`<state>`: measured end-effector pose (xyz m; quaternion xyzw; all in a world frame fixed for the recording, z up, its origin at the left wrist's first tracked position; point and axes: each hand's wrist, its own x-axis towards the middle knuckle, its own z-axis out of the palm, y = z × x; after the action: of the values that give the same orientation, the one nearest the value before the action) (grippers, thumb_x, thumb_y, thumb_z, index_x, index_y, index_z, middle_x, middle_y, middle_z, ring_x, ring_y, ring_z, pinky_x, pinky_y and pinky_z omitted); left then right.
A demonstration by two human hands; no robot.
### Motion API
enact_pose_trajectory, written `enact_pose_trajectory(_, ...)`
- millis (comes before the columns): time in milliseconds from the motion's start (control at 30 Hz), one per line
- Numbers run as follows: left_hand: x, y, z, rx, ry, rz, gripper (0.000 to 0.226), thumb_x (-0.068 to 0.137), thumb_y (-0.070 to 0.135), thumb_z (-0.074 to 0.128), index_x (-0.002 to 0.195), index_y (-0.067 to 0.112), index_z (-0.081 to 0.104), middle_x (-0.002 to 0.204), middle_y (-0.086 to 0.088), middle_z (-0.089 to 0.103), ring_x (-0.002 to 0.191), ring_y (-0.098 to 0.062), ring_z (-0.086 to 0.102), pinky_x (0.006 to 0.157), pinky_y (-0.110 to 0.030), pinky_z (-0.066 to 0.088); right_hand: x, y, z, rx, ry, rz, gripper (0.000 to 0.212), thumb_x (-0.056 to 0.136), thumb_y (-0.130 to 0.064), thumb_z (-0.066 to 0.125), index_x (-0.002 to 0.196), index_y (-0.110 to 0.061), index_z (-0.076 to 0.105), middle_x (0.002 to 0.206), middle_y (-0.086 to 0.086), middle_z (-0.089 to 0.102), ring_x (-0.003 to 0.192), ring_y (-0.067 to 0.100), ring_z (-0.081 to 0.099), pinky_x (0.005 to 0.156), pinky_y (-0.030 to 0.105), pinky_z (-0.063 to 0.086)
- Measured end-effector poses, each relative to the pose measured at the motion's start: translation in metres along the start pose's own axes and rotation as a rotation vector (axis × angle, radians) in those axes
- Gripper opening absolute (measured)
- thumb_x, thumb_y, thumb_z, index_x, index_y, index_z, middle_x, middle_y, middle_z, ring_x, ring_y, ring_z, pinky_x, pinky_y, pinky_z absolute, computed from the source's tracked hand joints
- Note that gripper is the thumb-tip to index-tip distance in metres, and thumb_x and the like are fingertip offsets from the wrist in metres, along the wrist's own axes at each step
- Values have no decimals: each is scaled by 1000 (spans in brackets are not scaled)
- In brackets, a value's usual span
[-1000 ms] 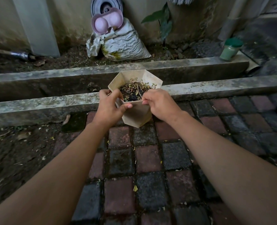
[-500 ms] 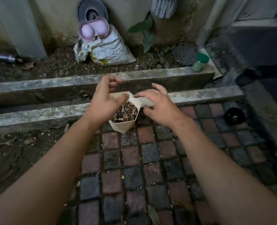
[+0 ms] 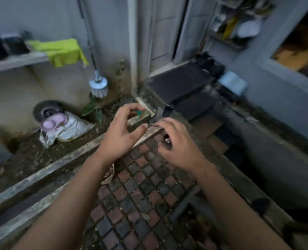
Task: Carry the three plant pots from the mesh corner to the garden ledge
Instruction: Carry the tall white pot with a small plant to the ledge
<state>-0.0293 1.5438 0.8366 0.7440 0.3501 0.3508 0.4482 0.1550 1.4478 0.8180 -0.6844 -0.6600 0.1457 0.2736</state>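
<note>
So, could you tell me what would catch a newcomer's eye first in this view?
Two bare arms fill the foreground: the left hand and right hand hover open and empty over the brick paving. Up on the left, a bright lime-green cloth hangs over a shelf edge. Only a sliver of the beige plant pot peeks out beside the left forearm, by the concrete ledge.

Open brick paving fills the lower centre of the frame, free for a hand to pass. A concrete ledge crosses diagonally at left, with a beige pot beside it, mostly hidden under the left forearm. A white sack and hanging brush crowd the soil bed behind.
</note>
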Motion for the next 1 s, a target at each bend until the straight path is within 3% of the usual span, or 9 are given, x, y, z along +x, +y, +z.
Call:
enact_pose_trajectory(167,-22,101,74,-132,-181,167,33,85,27,68,110,44,53,120,17,61,113,11,57,101,-28,50,-138,0,-118,-13,385,235,54,82,-36,56,134,-22,59,135,2,51,133,19,47,118,36,36)
enact_pose_trajectory(333,-61,166,200,-219,-456,315,38,86,21,68,116,41,53,124,15,58,122,1,56,109,-36,48,-302,26,-209,-406,629,501,46,85,-30,59,129,-19,66,127,12,55,125,32,51,111,39,37)
enact_pose_trajectory(500,-101,223,321,-195,-823,515,40,88,33,66,127,33,54,132,7,57,128,-6,55,108,-23,44,-442,57,-264,-594,907,871,47,82,-38,55,121,-16,69,119,14,56,120,39,51,104,53,45)
enact_pose_trajectory(633,-131,262,404,-170,-1055,743,36,88,29,62,123,29,55,130,5,55,128,-2,52,106,-11,37,-509,80,-243,-366,955,1137,46,87,-34,74,128,-17,63,122,16,56,117,36,53,99,43,43)
enact_pose_trajectory(733,-149,286,460,-64,-1229,933,34,90,31,61,124,27,58,134,5,50,133,-10,50,113,-23,39,-511,91,-213,50,946,1191,48,90,-36,77,131,-20,58,125,5,58,121,21,57,101,33,47)
enact_pose_trajectory(833,-151,295,511,159,-1327,1165,23,95,33,63,117,26,65,132,3,58,135,-19,51,115,-43,40,-485,102,-186,220,977,1126,32,92,-37,72,121,-28,62,109,-11,73,103,8,71,85,27,56)
enact_pose_trajectory(933,-145,290,537,408,-1368,1356,13,95,44,51,93,34,58,95,11,61,112,-18,62,112,-51,36,-463,109,-161,301,1065,1215,33,92,-25,68,123,-17,59,112,10,73,106,26,69,87,45,57)
enact_pose_trajectory(1000,-144,289,545,458,-1362,1418,17,90,49,40,85,34,47,79,10,56,97,-21,64,108,-45,35,-459,108,-153,316,1077,1284,28,91,-18,64,118,-15,56,112,16,67,106,30,66,89,48,54)
